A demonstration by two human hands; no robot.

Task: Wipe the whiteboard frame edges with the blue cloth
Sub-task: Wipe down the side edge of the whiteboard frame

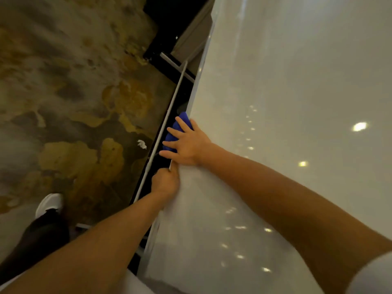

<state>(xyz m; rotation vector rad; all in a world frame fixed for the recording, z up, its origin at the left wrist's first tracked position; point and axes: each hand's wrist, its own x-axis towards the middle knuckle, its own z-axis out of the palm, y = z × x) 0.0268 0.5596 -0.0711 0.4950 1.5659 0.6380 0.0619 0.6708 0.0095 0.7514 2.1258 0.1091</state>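
Mottled brown-and-gold carpet (74,92) runs right up to the big glossy white whiteboard (286,102), which is tipped over steeply. Right hand (186,143) is splayed flat, pinning the bunched blue cloth (180,126) on the board's frame edge; just below it, left hand (164,183) is curled tight round that same edge. With an open palm like that, the cloth could slide off behind the board, I reckon, or the board could shift if that grip lets go.

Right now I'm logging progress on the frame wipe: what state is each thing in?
Cloth: bunched, pressed on the whiteboard's edge under the right hand.
Right hand: fingers spread flat over the cloth.
Left hand: closed around the whiteboard edge.
Whiteboard: glossy, reflecting lights.
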